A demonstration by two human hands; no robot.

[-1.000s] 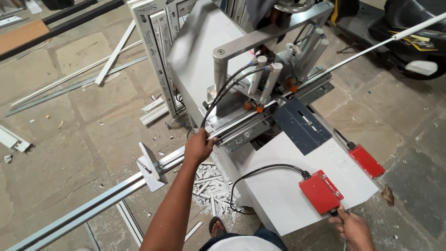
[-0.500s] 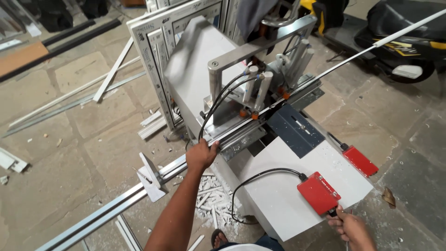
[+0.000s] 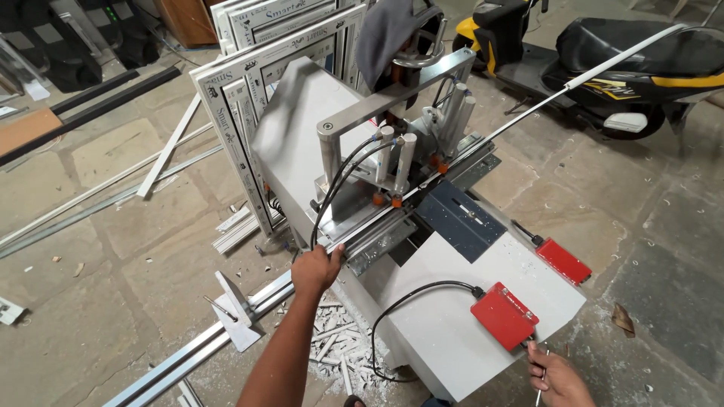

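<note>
your left hand (image 3: 317, 267) closes around the long white window profile (image 3: 249, 301) where it enters the grey cutting machine (image 3: 452, 316), fingers wrapped over the strip just beside the clamp posts (image 3: 396, 162). the profile runs from the floor stand (image 3: 234, 316) at lower left, through the machine's bed, and on out toward the parked scooter (image 3: 641, 60) at upper right. your right hand (image 3: 558, 380) sits at the near corner of the machine table, just below the red control box (image 3: 504, 315); it seems to pinch a thin rod or cable, though how tightly it is closed cannot be told. compared with a second ago, your left hand has kept its hold at the same spot on the profile and the right has stayed near the red box, while your view has drifted back and up, bringing the stacked white window frames (image 3: 256, 83) into sight. a second red switch box (image 3: 563, 260) lies farther right. white offcuts (image 3: 332, 343) litter the stone floor beneath the machine.
</note>
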